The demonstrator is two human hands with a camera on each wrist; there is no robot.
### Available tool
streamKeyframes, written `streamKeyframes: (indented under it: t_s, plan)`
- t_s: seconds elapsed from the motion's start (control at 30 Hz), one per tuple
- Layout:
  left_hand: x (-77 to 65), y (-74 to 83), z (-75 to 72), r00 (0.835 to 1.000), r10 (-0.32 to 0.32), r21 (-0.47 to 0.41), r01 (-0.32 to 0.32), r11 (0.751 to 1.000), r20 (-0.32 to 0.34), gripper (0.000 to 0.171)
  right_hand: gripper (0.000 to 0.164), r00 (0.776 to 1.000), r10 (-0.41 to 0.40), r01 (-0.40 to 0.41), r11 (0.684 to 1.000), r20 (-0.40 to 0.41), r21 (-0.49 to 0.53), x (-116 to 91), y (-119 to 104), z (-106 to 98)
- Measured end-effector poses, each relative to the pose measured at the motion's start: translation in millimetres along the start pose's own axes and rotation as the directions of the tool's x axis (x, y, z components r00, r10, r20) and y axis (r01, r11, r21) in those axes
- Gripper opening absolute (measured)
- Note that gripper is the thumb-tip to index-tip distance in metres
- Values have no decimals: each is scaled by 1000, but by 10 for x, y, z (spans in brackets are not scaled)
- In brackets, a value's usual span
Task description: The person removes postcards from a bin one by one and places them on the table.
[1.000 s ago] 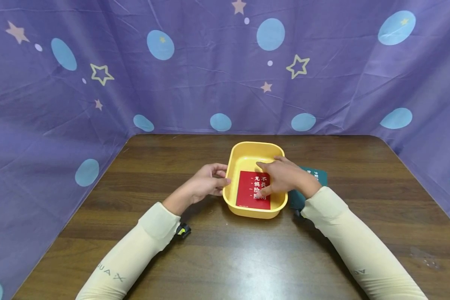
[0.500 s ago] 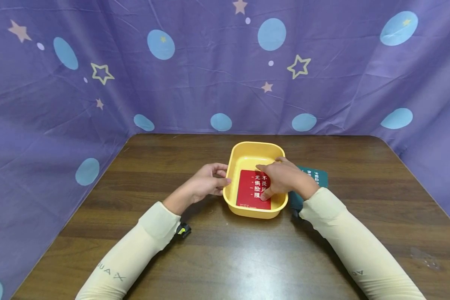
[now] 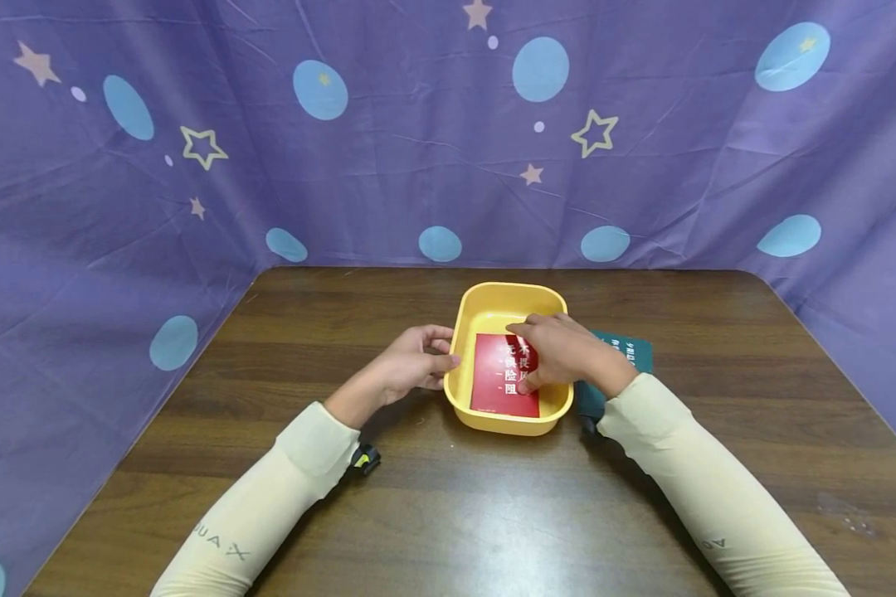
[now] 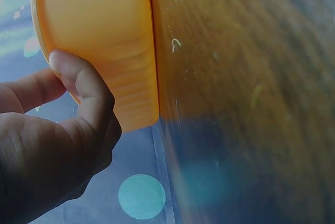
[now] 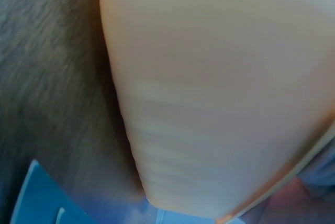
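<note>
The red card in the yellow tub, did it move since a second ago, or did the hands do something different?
The right hand slid a little toward the far end of the yellow tub, and its fingers now cover more of the white writing on the red card. The card itself barely shifted, if at all. The left hand stayed against the tub's left wall, and the dark green card stayed on the table.
</note>
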State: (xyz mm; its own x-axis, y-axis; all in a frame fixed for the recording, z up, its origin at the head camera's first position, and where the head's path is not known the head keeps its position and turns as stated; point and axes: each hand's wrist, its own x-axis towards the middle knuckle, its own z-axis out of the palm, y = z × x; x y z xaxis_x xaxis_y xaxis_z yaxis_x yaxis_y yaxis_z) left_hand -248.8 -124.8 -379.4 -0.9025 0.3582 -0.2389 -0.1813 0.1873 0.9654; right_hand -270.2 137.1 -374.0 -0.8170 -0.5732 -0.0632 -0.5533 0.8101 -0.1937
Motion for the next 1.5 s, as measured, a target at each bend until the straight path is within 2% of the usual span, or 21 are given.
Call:
streamKeyframes:
  t_s: [0.43, 0.7, 0.93, 1.17, 1.37, 1.5]
  plan:
    - [0, -7, -7, 1000, 4, 2, -4, 1000, 7, 52, 82, 995, -14, 22, 997, -97, 79, -27, -21, -46]
    - [-10, -2, 13, 1000, 1, -8, -1, 1000, -7, 51, 70, 976, -38, 73, 985, -213, 159, -43, -13, -89]
    - [-6, -9, -15, 1000, 0, 0, 0, 1000, 1, 51, 58, 965, -9, 71, 971, -262, 230, -34, -61, -121]
    - [-12, -5, -11, 1000, -4, -3, 4, 1000, 2, 51, 46, 940, -14, 104, 963, -340, 249, -44, -75, -127]
    - [-29, 9, 0, 1000, -2, -6, 2, 1000, 8, 51, 36, 910, -67, 175, 957, -410, 233, -75, -53, -151]
    - [-39, 17, 4, 1000, 1, -7, -1, 1000, 11, 51, 36, 904, -74, 191, 951, -422, 242, -96, -50, -191]
